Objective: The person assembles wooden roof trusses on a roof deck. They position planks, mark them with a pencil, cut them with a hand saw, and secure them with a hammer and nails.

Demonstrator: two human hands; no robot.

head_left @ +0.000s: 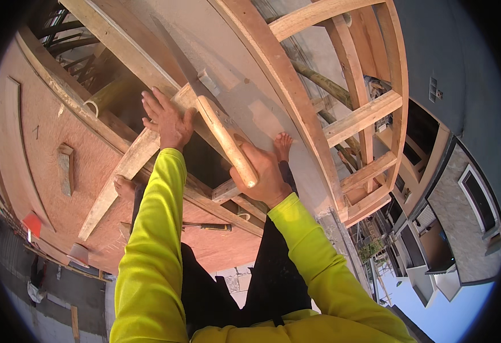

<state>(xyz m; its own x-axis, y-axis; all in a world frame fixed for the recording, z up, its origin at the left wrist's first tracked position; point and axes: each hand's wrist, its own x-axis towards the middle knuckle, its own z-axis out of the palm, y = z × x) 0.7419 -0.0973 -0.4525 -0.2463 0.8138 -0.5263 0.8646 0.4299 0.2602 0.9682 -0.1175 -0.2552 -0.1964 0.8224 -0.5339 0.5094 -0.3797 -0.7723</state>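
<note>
My right hand (262, 173) is wrapped round the pale wooden handle (226, 140) of a handsaw. The saw's long thin blade (177, 52) stretches away to the upper left, past the far end of a wooden plank (108, 186). That plank lies slantwise over the gap between frame timbers. Flat on it near the saw rests my left hand (170, 121), fingers spread, gripping nothing. Whether the blade touches the wood, I cannot tell. My left foot (124, 187) is beside the plank; my right foot (283, 146) stands on the grey surface to the right.
A curved timber frame (325, 134) rises on the right. Dark openings show between the beams. On the plywood sheet (36, 134) lie a wood offcut (66, 170) and a black-handled tool (207, 226). At its left edge are a red piece (32, 223) and a bucket (79, 254).
</note>
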